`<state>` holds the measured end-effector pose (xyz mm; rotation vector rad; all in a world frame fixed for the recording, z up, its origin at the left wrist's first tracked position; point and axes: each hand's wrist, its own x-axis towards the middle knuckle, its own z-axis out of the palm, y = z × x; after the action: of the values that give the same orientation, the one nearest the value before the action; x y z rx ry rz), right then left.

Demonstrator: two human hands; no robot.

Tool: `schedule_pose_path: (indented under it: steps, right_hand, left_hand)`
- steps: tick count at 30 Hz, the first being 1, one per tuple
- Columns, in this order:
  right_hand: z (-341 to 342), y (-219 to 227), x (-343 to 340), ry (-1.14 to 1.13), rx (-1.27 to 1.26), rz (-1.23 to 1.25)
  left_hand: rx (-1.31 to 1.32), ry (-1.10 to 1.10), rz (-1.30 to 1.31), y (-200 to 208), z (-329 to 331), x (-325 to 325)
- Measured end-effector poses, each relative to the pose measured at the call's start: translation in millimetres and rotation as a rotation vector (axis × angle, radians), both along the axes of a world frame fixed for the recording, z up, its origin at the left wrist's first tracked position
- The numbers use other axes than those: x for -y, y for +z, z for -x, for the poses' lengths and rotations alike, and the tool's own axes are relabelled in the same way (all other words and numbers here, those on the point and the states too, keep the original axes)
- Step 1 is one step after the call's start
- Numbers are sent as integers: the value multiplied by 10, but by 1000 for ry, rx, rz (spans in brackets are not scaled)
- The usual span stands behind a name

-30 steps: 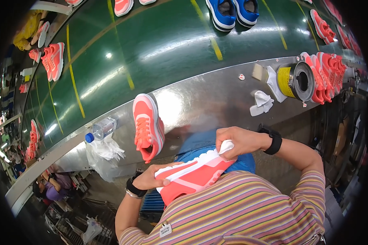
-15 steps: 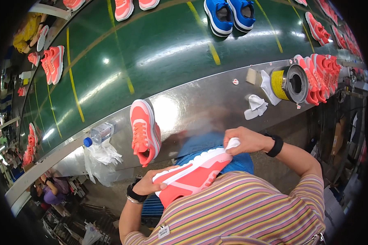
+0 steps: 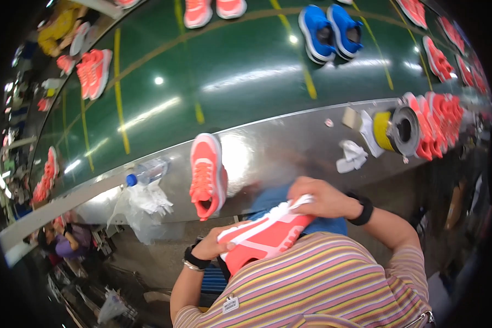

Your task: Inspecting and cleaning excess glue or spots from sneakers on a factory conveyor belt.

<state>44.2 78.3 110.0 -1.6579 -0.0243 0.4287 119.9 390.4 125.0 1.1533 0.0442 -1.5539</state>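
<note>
A coral sneaker (image 3: 262,243) with a white sole lies tilted on its side in front of my body, its sole edge facing away from me. My left hand (image 3: 212,244) is closed around one end, with the thumb on the upper. Over the other end bends my right hand (image 3: 322,198), its fingers closed on a small white cloth (image 3: 303,201) pressed to the sole edge. The fingers partly cover the cloth and that end of the shoe. A second coral sneaker (image 3: 206,175) stands on the metal ledge (image 3: 273,145) just ahead, untouched.
Beyond the ledge runs a green belt (image 3: 164,117) carrying blue sneakers (image 3: 331,34) and coral pairs. A bottle (image 3: 150,171) and white gloves (image 3: 150,198) lie left. A yellow-labelled can (image 3: 382,131), crumpled white cloth (image 3: 351,157) and coral shoes (image 3: 434,123) sit right. Another person (image 3: 79,240) works at left.
My right hand has tipped over the sneaker's end, bringing the white cloth against the sole edge. My left hand keeps its hold. The whole view has shifted, so surroundings appear farther right.
</note>
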Motion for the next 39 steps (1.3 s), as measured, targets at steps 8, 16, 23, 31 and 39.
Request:
schedule_pose_path:
  steps: [8,16,23,31,39]
  right_hand:
    - [79,-223,549,-767,-417,-43]
    - [-184,-1015,315,-430,229,758]
    - [-96,-465,-29,-524,259,710]
    - [-176,-1159,-1194,-563,-154,379]
    - [-57,-962,-808,-604,-402,-333]
  left_hand:
    - [-267,526,121,-466,294,207]
    - [-506,1033,141,-1088,269,847]
    - [78,591,-203,-483,370,158]
    - [969,278,-310,-1408,-400,-623]
    - [100,461,-25,-898,-589,-188]
